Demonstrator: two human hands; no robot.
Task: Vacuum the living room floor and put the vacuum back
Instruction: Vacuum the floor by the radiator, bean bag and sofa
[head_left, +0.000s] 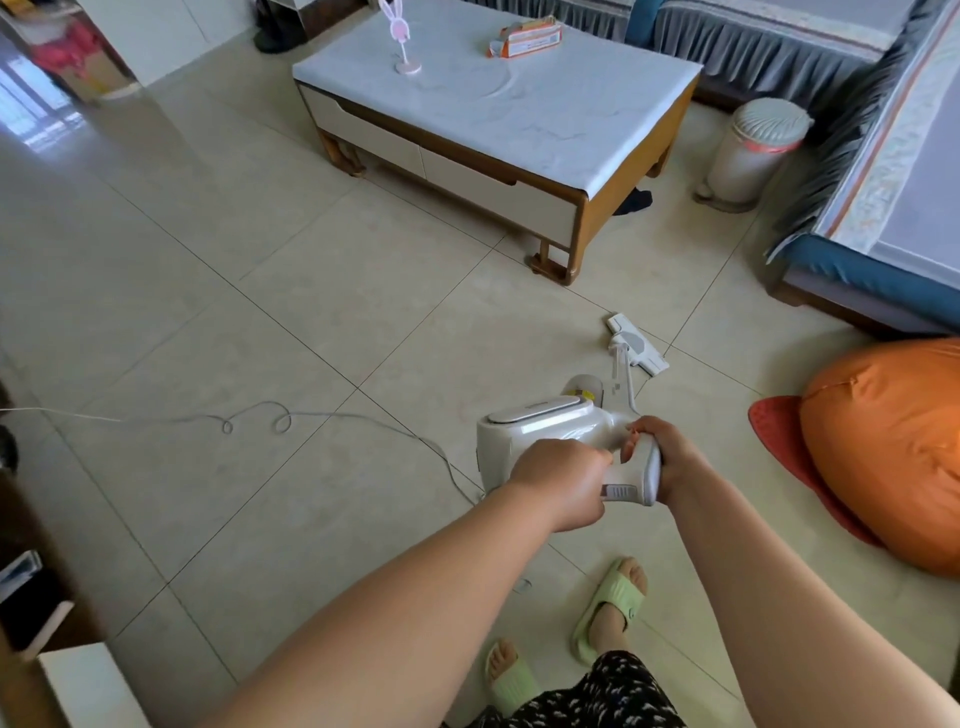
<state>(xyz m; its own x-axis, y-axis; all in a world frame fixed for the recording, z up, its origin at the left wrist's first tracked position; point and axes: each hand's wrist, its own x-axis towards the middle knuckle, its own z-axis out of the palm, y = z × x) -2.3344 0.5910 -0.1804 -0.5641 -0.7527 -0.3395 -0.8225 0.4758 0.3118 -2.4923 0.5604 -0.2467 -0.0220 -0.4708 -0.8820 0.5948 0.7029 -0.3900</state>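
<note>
A white stick vacuum (540, 426) stands in front of me on the beige tiled floor (260, 291). Its floor head (638, 344) rests flat on the tiles near the coffee table's corner. My right hand (670, 454) grips the vacuum's handle from the right side. My left hand (563, 483) is curled against the handle's left side, its fingers hidden between the body and the grip. A thin white power cord (283, 418) runs from the vacuum's rear across the floor to the left, with two small loops in it.
A white-topped wooden coffee table (582, 130) stands ahead, a pale pedal bin (748, 150) to its right. Sofas (883, 171) line the back and right. An orange beanbag (893, 447) on a red mat lies at the right. My feet in green slippers (608, 608) are below.
</note>
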